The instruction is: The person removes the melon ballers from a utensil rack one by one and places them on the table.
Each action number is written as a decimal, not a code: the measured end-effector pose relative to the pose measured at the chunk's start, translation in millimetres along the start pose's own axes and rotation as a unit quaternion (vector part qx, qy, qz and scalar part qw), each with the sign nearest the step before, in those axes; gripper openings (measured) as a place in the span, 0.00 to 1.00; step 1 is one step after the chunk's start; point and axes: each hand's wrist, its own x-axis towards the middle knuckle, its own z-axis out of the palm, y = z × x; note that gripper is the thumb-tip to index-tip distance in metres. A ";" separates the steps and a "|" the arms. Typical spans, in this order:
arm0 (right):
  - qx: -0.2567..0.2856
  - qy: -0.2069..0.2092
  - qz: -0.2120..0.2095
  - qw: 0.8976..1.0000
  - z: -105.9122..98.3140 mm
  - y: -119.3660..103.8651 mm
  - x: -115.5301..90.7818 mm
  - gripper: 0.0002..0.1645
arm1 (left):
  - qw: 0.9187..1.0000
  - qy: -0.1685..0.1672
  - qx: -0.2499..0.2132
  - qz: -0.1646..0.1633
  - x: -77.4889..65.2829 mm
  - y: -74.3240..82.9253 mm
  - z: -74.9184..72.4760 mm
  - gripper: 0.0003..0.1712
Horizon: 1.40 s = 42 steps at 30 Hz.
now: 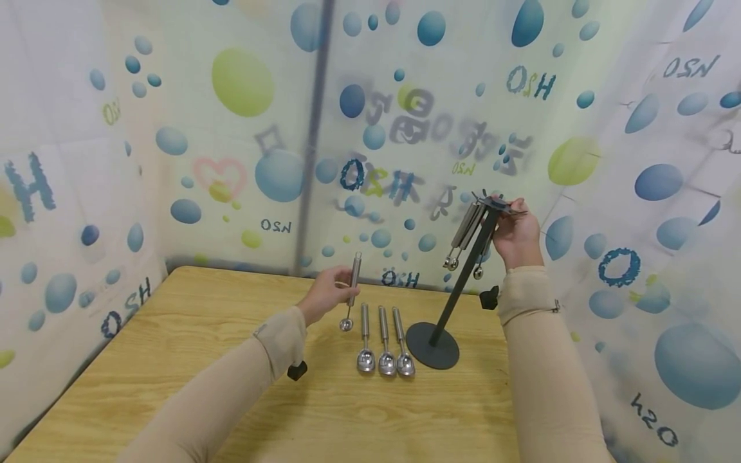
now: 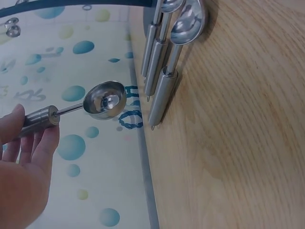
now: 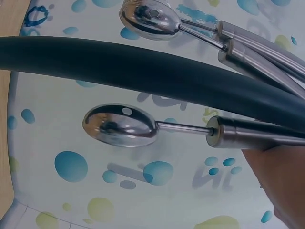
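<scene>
My left hand (image 1: pixel 326 294) pinches the handle of a small metal scoop (image 1: pixel 355 276) above the table. Its thin neck ends in a round bowl (image 2: pixel 106 99), clear of the fingers in the left wrist view. My right hand (image 1: pixel 518 236) grips the hooked top of a dark utensil stand (image 1: pixel 460 289), the fingers partly hidden behind it. Several metal scoops (image 1: pixel 465 233) hang from that top beside the pole. In the right wrist view, one hanging scoop (image 3: pixel 121 125) is near the hand. Larger scoops (image 1: pixel 366 341) lie side by side on the table, handles pointing away.
The stand's round base (image 1: pixel 433 346) is on the wood-grain table (image 1: pixel 231 386), right of the lying scoops. Patterned curtains (image 1: pixel 243 148) enclose the table's back and sides. Each wrist bears a strap with a dark camera (image 1: pixel 297 371).
</scene>
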 end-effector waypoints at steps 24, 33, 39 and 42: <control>-0.001 0.001 -0.006 1.000 2.7 0.0 -3.8 0.19 | 0.998 0.016 -0.016 -0.062 -3.5 -33.6 4.7 0.19; -0.001 0.006 -0.001 1.000 3.2 -0.7 -2.5 0.19 | 0.997 0.024 -0.011 -0.076 -3.8 -46.1 10.6 0.15; -0.006 0.004 0.002 1.000 4.0 0.1 -3.2 0.20 | 0.994 0.031 0.010 -0.103 -4.2 -52.3 14.4 0.22; -0.002 0.005 0.001 1.000 4.9 0.1 -3.8 0.19 | 0.993 0.033 0.011 -0.116 -4.2 -54.4 15.3 0.25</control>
